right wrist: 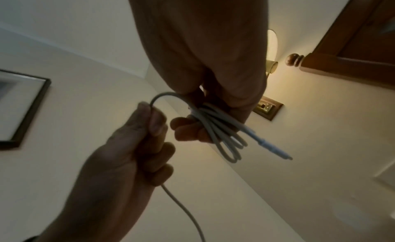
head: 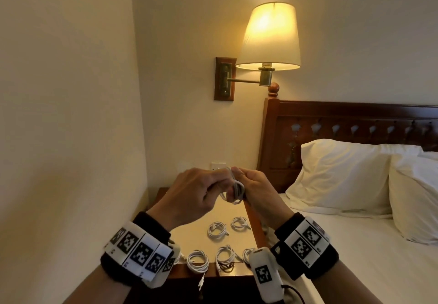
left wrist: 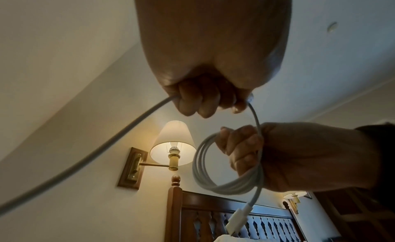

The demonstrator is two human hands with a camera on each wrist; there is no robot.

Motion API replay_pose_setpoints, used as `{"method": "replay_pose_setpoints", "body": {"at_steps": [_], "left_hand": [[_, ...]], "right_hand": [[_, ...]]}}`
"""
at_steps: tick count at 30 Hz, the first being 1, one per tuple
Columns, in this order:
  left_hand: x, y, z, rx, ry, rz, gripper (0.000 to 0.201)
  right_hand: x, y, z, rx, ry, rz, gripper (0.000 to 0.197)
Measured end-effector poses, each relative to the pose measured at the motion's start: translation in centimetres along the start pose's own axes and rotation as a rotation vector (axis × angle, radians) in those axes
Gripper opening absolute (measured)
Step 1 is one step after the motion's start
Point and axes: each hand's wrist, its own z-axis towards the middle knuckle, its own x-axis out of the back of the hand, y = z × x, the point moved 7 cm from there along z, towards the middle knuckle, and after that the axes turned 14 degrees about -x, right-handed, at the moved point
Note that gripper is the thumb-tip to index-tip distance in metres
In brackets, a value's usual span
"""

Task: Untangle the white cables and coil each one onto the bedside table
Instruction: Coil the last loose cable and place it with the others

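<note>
Both hands are raised above the bedside table (head: pixel 237 212) with one white cable (head: pixel 237 191) between them. My right hand (head: pixel 254 186) grips a small coil of several loops (left wrist: pixel 215 164) (right wrist: pixel 222 135), and a plug end (left wrist: pixel 237 219) hangs from the coil. My left hand (head: pixel 201 193) pinches the free run of the same cable (left wrist: pixel 253 113) (right wrist: pixel 153 102) next to the coil; the rest trails down out of its fist (left wrist: pixel 85 154). Several coiled white cables (head: pixel 218 231) (head: pixel 198 261) lie on the table below.
A lit wall lamp (head: pixel 269 38) hangs above the table. The wooden headboard (head: pixel 343 119), the pillows (head: pixel 339 175) and the bed (head: pixel 369 256) lie to the right. A bare wall (head: pixel 71 114) closes the left side. One plug (head: pixel 201 284) hangs over the table's front edge.
</note>
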Motion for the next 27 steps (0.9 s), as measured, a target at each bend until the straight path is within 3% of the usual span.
{"method": "replay_pose_setpoints", "body": {"at_steps": [4, 9, 12, 15, 22, 27], "left_hand": [[0.2, -2.6, -0.8, 0.125, 0.121, 0.074, 0.017], [-0.8, -3.5, -1.7, 0.227, 0.168, 0.098, 0.030], [-1.4, -4.7, -2.2, 0.304, 0.226, -0.041, 0.046], [-2.0, -5.1, -2.2, 0.323, 0.239, -0.167, 0.049], [-3.6, -7.0, -4.8, 0.396, 0.255, -0.286, 0.024], [-3.7, -7.6, -7.1, 0.419, 0.259, -0.217, 0.022]], "right_hand": [[-0.8, 0.7, -0.3, -0.065, -0.091, 0.098, 0.040], [-1.5, 0.8, -0.6, -0.119, -0.147, 0.194, 0.038], [-1.3, 1.2, -0.5, -0.171, -0.140, 0.234, 0.039], [-1.3, 1.5, -0.6, -0.211, -0.166, 0.323, 0.040], [0.3, 0.1, -0.6, -0.204, -0.195, 0.493, 0.038], [2.6, -1.4, -0.7, -0.197, -0.236, 0.646, 0.034]]}}
